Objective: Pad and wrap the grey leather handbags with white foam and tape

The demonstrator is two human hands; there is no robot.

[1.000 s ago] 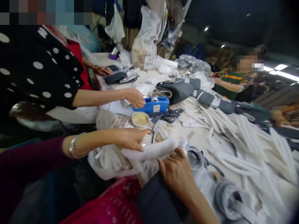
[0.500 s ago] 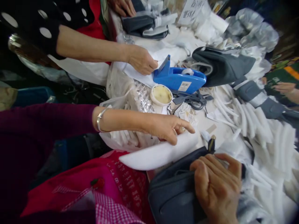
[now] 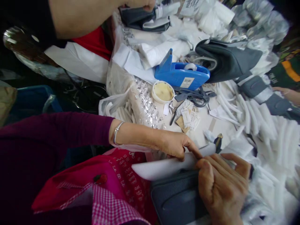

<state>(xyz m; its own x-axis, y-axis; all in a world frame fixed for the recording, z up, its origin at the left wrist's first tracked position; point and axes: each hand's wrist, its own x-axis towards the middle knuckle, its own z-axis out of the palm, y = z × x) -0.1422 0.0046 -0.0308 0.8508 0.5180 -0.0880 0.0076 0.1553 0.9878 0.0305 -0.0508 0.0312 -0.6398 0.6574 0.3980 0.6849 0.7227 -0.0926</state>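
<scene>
My left hand [image 3: 174,144], with a silver bracelet at the wrist, grips a curved white foam sheet [image 3: 161,168], its index finger stretched along the top. The sheet's far part lies at the mouth of a dark grey bag [image 3: 180,197]. My right hand [image 3: 222,184] is closed on the bag's right side, its thumb near my left fingertip. Some of its fingers are hidden behind the bag's edge. Just beyond the hands lies a small tool with a dark and yellow handle [image 3: 218,142].
A blue tape dispenser [image 3: 182,75], a tub of yellowish paste [image 3: 162,92] and dark scissors [image 3: 199,98] sit on the table. White foam strips [image 3: 260,125] pile up at the right. Another dark bag [image 3: 229,59] lies beyond. A co-worker's arm [image 3: 86,15] reaches across the top left.
My left hand has moved right and down with the foam sheet, to the bag's mouth beside my right hand. The co-worker's arm has moved up, away from the tape dispenser.
</scene>
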